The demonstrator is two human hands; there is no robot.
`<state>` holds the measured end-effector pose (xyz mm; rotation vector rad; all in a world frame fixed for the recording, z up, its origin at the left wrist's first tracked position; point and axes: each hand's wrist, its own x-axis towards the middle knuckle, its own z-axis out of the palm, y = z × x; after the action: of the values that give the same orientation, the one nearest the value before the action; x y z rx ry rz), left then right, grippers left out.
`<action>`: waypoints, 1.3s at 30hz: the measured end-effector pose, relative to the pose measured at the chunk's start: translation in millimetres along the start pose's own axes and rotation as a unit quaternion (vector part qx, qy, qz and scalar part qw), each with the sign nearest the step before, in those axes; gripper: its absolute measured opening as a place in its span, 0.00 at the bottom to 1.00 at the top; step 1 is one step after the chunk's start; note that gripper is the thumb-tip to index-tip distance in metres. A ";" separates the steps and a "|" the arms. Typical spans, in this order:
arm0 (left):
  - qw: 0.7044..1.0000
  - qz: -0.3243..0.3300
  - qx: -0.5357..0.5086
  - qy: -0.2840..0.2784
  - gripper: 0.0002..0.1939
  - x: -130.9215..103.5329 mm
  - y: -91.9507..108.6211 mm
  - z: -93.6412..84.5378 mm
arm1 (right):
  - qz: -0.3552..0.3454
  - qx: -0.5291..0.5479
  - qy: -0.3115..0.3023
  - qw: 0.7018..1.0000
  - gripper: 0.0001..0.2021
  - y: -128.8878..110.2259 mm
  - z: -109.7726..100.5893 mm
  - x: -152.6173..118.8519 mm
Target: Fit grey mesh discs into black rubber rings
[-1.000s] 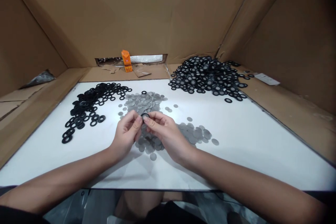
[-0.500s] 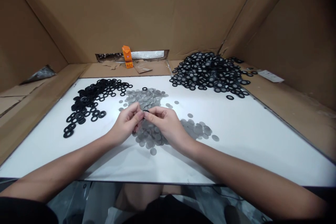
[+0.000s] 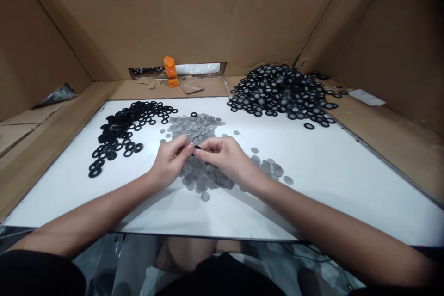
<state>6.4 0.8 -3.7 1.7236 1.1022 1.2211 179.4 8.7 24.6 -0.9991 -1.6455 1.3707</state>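
Observation:
My left hand [image 3: 169, 162] and my right hand [image 3: 231, 159] meet over the middle of the white table, both closed in a pinch. Between their fingertips is a small black ring [image 3: 197, 147], mostly covered by the thumbs and fingers. Whether a disc sits inside it I cannot tell. Under and behind the hands lie thin grey discs [image 3: 197, 129] in a loose heap, with more discs [image 3: 272, 167] scattered right of my right wrist. One lone black ring [image 3: 194, 114] rests at the heap's far edge. To the left spreads a pile of black rings [image 3: 120, 125] with open centres.
A large heap of black rings with grey centres [image 3: 277, 92] stands at the back right, spilling onto cardboard. Cardboard walls [image 3: 194, 14] enclose the white table [image 3: 333, 185]. An orange carton [image 3: 170, 72] stands by a slot at the back; a white label [image 3: 366, 97] lies right.
The view has shifted slightly, so the table's contents appear a little further right. Both hands keep their pinch on the black ring, with the fingers slightly rearranged.

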 end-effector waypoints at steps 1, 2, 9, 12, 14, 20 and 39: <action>1.000 0.000 0.007 -0.014 0.19 0.6 0.8 -1.0 | -0.005 -0.012 -0.002 1.000 0.12 -0.8 -0.8 0.4; 1.000 -0.001 0.009 -0.029 0.20 1.2 1.7 -2.0 | -0.010 -0.022 -0.003 1.000 0.12 -1.6 -1.7 0.8; 0.996 0.059 0.055 -0.045 0.20 0.9 5.2 -5.9 | 0.028 0.060 -0.001 0.998 0.07 -5.3 -3.8 -0.3; 0.995 0.080 0.047 -0.034 0.19 -2.8 3.3 -5.0 | 0.054 0.144 -0.013 0.988 0.08 -4.4 -1.4 -2.4; 0.995 0.084 0.028 -0.041 0.19 -4.7 2.3 -4.5 | 0.059 0.168 -0.016 0.984 0.08 -3.8 0.3 -3.6; 0.993 0.068 0.019 -0.091 0.16 -1.8 5.2 -9.1 | 0.047 0.144 -0.048 0.987 0.11 -5.5 1.9 -5.0; 0.941 0.222 0.250 -0.048 0.10 0.1 16.9 -14.7 | -0.019 -0.051 -0.011 0.998 0.04 -11.6 0.5 -5.4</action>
<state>-3.9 -3.8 15.6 2.4999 1.0560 1.1581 180.0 2.2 35.6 -1.0090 -1.7573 1.2862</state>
